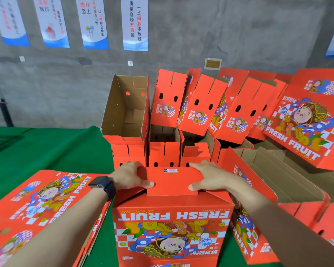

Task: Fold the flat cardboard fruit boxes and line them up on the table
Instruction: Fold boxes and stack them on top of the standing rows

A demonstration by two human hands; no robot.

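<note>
A red fruit box (172,228) stands in front of me upside down, its "FRESH FRUIT" print inverted. Both hands are on its bottom flap (172,182). My left hand (129,177), with a dark watch at the wrist, grips the flap's left end, thumb on top. My right hand (204,177) grips the right end the same way. A stack of flat boxes (37,209) lies at my left. Folded boxes (181,112) stand and lean in rows behind.
A green cloth (46,147) covers the table. An open folded box (125,108) lies on its side atop the row. More boxes (297,189) crowd the right side. A grey wall with posters (135,24) runs behind.
</note>
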